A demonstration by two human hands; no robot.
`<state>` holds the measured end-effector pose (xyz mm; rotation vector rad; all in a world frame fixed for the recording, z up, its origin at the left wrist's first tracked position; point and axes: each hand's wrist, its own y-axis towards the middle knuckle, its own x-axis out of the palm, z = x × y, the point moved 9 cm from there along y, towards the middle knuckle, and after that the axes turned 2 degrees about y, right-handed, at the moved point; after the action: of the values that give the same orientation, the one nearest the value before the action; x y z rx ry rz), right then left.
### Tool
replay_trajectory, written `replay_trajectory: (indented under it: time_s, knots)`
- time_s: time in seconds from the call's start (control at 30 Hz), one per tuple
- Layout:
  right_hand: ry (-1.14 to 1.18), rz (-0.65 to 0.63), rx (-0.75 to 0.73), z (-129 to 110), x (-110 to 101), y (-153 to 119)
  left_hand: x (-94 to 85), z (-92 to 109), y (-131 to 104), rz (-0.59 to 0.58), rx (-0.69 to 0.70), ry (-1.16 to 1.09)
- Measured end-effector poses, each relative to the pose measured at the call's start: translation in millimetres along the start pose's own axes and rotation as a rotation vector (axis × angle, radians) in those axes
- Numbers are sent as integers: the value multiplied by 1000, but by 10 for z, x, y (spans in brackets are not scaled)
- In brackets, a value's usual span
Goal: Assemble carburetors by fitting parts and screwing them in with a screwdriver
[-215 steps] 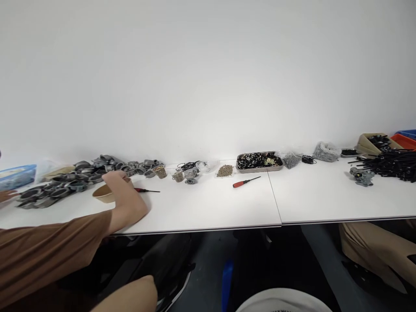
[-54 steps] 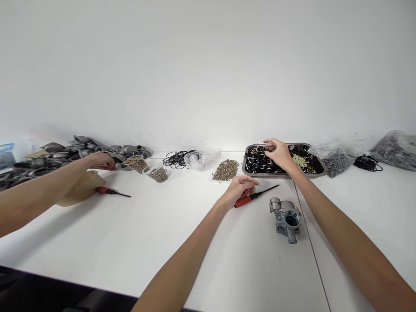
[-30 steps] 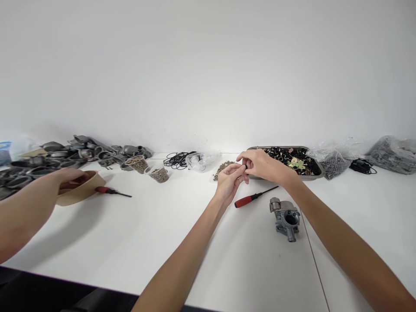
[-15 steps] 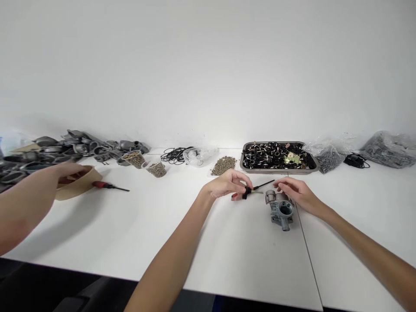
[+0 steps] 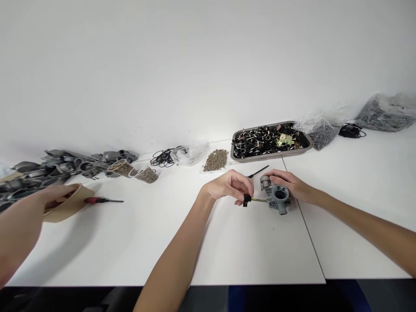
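Note:
My left hand (image 5: 227, 186) pinches a small black part with a thin brass-coloured rod (image 5: 247, 199). The rod points right, and its end meets the left side of a grey metal carburetor (image 5: 280, 198), at least in this view; whether it is inside a hole I cannot tell. My right hand (image 5: 290, 184) grips the carburetor from behind and the right, fingers at its round top. A screwdriver's dark shaft (image 5: 260, 171) shows behind my left hand, its handle hidden.
A metal tray (image 5: 273, 157) of black fittings stands behind. Left of it lie brass pieces (image 5: 215, 160), a plastic bag (image 5: 188, 154), black rings (image 5: 162, 158) and cups of small parts (image 5: 146, 174). Far left, another person's hand reaches into a beige container (image 5: 69, 201) beside a red-handled screwdriver (image 5: 94, 200).
My left hand has brought the black part's rod to the carburetor's side. My right hand has closed on the carburetor. The view has tilted.

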<state>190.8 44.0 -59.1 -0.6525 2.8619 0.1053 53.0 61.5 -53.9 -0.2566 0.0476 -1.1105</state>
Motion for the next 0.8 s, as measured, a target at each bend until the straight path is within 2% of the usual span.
replay_trajectory:
  time_s: [0.3,0.8]
  knots:
    - [-16,12,-1,1,-10,9,-50,32,-5,49,32,10]
    - [12,34,25,21,-3,-12,34,-90,90,-52,11,-41]
